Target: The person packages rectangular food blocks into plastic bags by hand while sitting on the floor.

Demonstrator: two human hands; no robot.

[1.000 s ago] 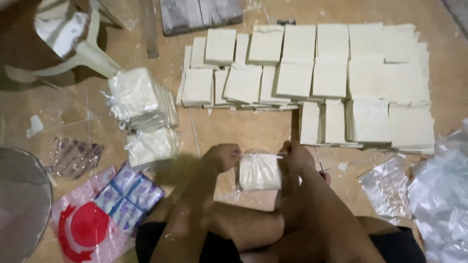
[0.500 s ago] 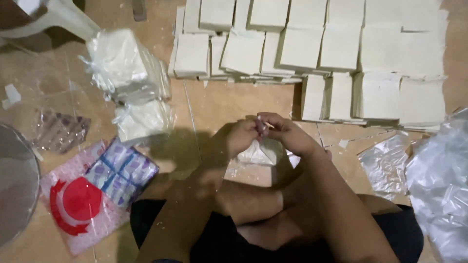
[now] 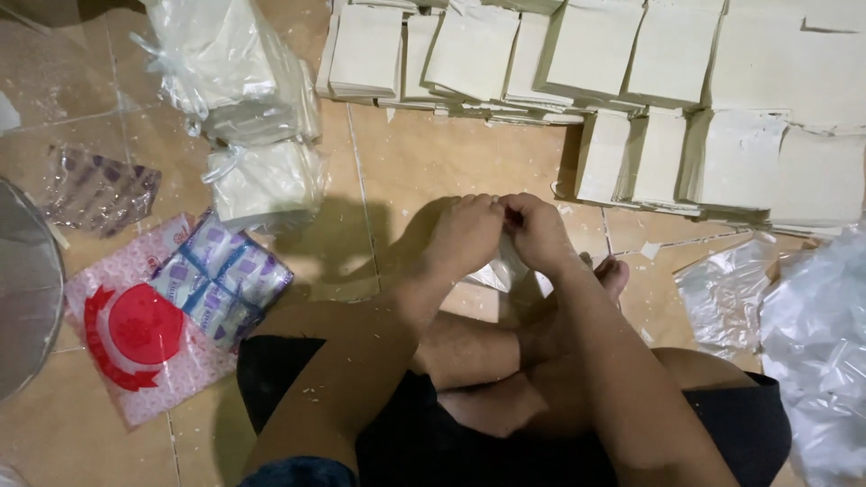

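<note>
Tiled floor (image 3: 424,162), small bag (image 3: 505,271) upright

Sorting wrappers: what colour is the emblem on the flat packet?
Red emblem, head view.

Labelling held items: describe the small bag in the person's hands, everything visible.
The small clear plastic bag holds a pale, flat white packet. Only its lower part shows, hanging below both hands over the tan tile floor. The left hand and right hand meet at its top, fingers pinching the mouth shut. It is mostly hidden and looks crinkled.
</note>
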